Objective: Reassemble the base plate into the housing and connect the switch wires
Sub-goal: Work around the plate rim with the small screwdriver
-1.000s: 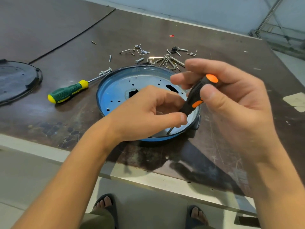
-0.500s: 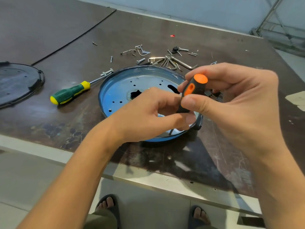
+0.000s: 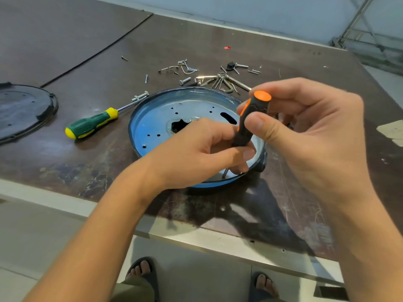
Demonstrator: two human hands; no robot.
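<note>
One plate [image 3: 161,114], blue, sits near the front edge of the tabletop [image 3: 91,166]. Two screwdrivers: green screwdriver [image 3: 91,124] lies left of it; orange screwdriver [image 3: 248,120] stands tip-down at its near rim. Right hand [image 3: 316,138] grips the handle, left hand [image 3: 196,155] pinches the lower end. Loose screws [image 3: 185,80] lie behind the plate.
</note>
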